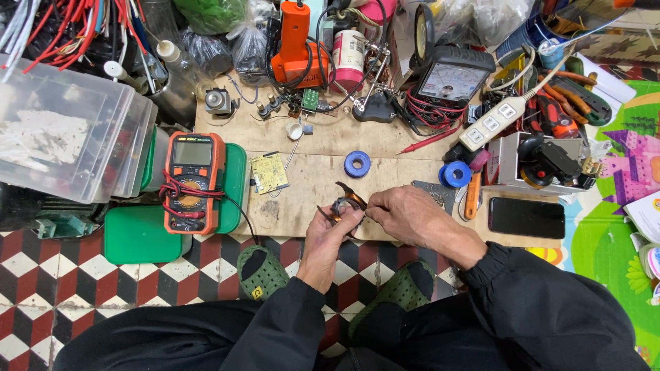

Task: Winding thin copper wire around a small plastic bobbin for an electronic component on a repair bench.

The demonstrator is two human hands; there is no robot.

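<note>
My left hand (328, 233) is closed on a small dark part with orange-brown curved arms (344, 200), held just above the front edge of the wooden board (309, 182). My right hand (405, 213) pinches the same part from the right with thumb and forefinger. Both hands meet at the middle of the board. What exactly lies between the fingers is hidden.
An orange multimeter (193, 180) lies on a green lid (141, 233) at left. A small circuit board (269, 172), two blue tape rolls (357, 163) (454, 174), an analog meter (452, 79), a power strip (496, 118), a black phone (526, 217) and clear bins (69, 134) surround the work spot.
</note>
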